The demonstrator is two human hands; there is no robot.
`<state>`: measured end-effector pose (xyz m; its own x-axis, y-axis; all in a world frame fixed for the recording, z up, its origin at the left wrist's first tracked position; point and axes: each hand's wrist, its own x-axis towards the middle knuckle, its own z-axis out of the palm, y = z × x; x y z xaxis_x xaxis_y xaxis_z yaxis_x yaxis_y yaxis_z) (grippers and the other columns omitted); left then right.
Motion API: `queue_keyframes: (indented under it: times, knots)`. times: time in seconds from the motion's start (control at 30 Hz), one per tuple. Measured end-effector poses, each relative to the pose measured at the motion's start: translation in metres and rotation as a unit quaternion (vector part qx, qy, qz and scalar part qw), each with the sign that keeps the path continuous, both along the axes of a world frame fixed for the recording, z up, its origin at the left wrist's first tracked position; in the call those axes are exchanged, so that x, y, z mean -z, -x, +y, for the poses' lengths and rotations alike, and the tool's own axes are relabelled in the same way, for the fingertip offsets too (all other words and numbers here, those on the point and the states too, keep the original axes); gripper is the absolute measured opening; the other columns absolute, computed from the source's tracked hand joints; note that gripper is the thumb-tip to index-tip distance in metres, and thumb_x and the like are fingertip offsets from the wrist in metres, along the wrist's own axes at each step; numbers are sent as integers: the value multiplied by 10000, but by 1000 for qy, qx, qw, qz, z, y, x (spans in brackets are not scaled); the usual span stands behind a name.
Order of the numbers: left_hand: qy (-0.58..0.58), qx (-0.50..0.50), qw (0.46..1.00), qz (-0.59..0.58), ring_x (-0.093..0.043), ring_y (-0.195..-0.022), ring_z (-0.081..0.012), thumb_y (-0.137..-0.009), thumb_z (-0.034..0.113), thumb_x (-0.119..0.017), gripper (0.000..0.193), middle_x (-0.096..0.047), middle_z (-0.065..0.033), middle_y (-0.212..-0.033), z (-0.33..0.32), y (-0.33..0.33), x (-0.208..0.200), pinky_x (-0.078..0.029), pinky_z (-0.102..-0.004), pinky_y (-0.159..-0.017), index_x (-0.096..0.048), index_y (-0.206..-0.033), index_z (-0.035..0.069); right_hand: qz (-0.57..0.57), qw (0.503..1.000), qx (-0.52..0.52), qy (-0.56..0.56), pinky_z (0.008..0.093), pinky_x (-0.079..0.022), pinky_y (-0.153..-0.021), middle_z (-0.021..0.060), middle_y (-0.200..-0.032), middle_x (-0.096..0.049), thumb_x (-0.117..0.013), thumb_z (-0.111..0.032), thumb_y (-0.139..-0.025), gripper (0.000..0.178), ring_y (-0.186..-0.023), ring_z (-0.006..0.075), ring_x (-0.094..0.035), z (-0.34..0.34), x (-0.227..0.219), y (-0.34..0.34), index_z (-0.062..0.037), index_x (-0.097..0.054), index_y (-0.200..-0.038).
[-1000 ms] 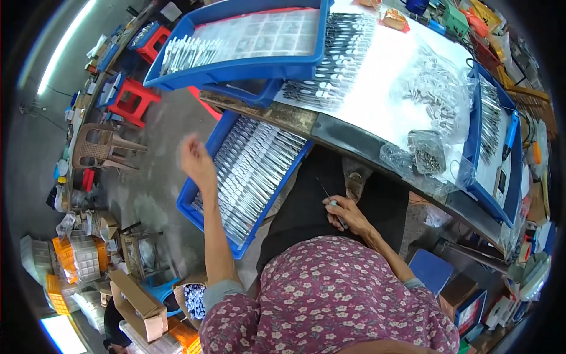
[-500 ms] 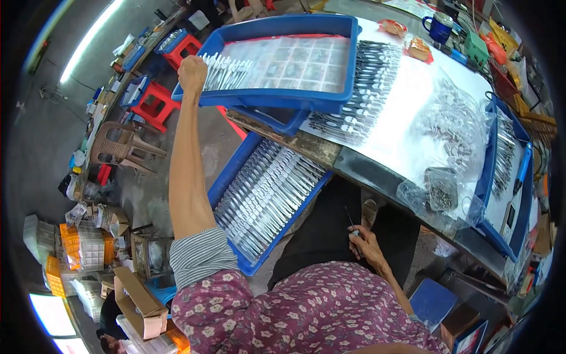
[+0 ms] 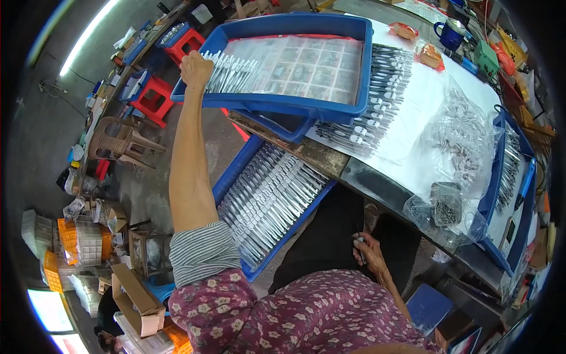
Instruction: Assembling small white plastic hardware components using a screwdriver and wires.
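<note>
My left hand (image 3: 196,69) is closed at the left rim of a blue plastic tray (image 3: 289,106); its fingertips are hidden. Beside it, several slim silver metal tools (image 3: 231,74) lie in a row on the tray's clear-covered, gridded lining. Low over my dark trousers, my right hand (image 3: 368,252) is curled around a small screwdriver (image 3: 362,255), its thin shaft hard to make out against the cloth. Below the table edge, a second blue tray (image 3: 252,275) holds packed rows of similar silver tools (image 3: 271,203).
On the white-covered table (image 3: 407,138) are rows of dark-handled metal tools (image 3: 377,100), a clear bag of small metal parts (image 3: 457,135), a little box of tiny pieces (image 3: 446,203) and a blue mug (image 3: 451,33). Another blue tray (image 3: 486,206) stands at the right. Red stools (image 3: 154,97) and a brown chair (image 3: 118,141) are left.
The whole view has shifted slightly, with the table things sitting farther right. My left hand stays at the tray's rim. The screwdriver's shaft, seen upright before, is now less visible in my right hand.
</note>
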<state>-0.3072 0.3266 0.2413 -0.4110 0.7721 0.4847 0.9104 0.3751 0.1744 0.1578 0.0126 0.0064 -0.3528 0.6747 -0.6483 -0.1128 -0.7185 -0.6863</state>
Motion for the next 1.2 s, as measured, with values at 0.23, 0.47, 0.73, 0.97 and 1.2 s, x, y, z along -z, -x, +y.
queue_keyframes:
  times: [0.23, 0.47, 0.73, 0.97, 1.2]
  knots:
    - [72, -69, 985, -144, -301, -1239, -446, -731, 360, -564, 657, -357, -279, -1310, 11, 25, 16, -232, -556, -998, -409, -1238, -29, 18, 1000, 10, 9, 217, -338, -371, 41, -608, -516, -565, -163, -843, 260, -449, 83, -451, 1, 3, -1, -34, -492, -1056]
    - [161, 62, 954, -246, -270, -1250, -467, -671, 534, -626, 835, -325, -320, -1321, 26, 75, 30, -194, -581, -1003, -428, -1256, -28, 19, 1000, 2, 24, 217, -338, -370, 43, -610, -518, -564, -159, -845, 239, -445, 79, -447, 3, 5, -1, -46, -490, -1042]
    - [182, 22, 976, -113, -280, -1245, -448, -575, 521, -732, 971, -313, -301, -1327, 9, 38, 21, -212, -550, -1011, -380, -1252, -78, 29, 999, 2, 23, 216, -332, -369, 42, -601, -509, -555, -159, -850, 226, -433, 84, -435, 4, 4, 0, -43, -486, -1031]
    - [164, 82, 979, -91, -295, -1222, -463, -590, 512, -727, 993, -338, -299, -1300, 11, 41, 26, -246, -494, -1012, -331, -1231, -136, 19, 1000, -8, 19, 216, -332, -370, 41, -598, -507, -558, -158, -848, 227, -434, 82, -431, 5, 8, 3, -44, -486, -1030]
    - [180, 25, 982, -59, -323, -1219, -438, -681, 431, -680, 830, -314, -272, -1328, 5, 6, 21, -295, -558, -954, -314, -1249, -50, 16, 1000, 1, 17, 213, -330, -361, 32, -584, -503, -565, -160, -847, 211, -431, 79, -437, 5, 8, 3, -46, -497, -1011]
